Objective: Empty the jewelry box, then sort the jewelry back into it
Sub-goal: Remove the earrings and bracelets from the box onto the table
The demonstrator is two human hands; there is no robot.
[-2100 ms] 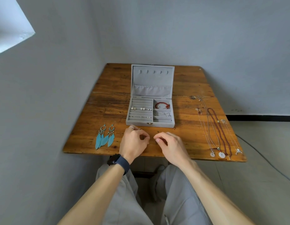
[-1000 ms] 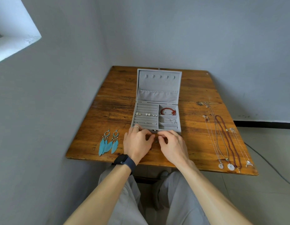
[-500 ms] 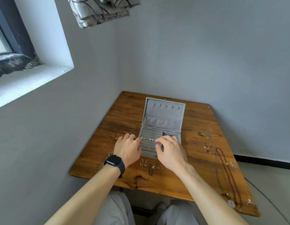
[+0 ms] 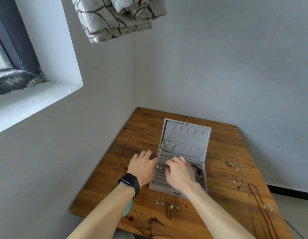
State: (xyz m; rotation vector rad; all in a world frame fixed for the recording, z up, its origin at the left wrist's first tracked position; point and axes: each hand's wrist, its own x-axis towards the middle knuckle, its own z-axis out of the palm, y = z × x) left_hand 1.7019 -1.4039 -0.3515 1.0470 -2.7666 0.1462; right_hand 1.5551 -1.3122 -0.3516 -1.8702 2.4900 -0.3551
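A grey jewelry box [image 4: 185,144] stands open on the wooden table [image 4: 137,133], lid upright. My left hand [image 4: 143,168] rests flat against the box's left wall, fingers apart, a ring on one finger. My right hand [image 4: 180,173] hovers over the slotted tray, fingers curled down onto small earrings [image 4: 159,167]; whether it grips one is hidden. A red bracelet [image 4: 198,169] shows in the right compartment. Two silver drop earrings [image 4: 159,200] and a bronze pair [image 4: 173,207] lie in front of the box.
Several necklaces, one of dark red beads [image 4: 258,200], lie along the table's right side. A teal feather earring [image 4: 128,210] peeks out under my left forearm. A window sill [image 4: 29,100] is on the left wall, a folded curtain [image 4: 118,16] hangs above.
Both hands moved from the table's front edge up to the box, leaving two earring pairs on the table. The camera tilted upward, bringing window and curtain into view.
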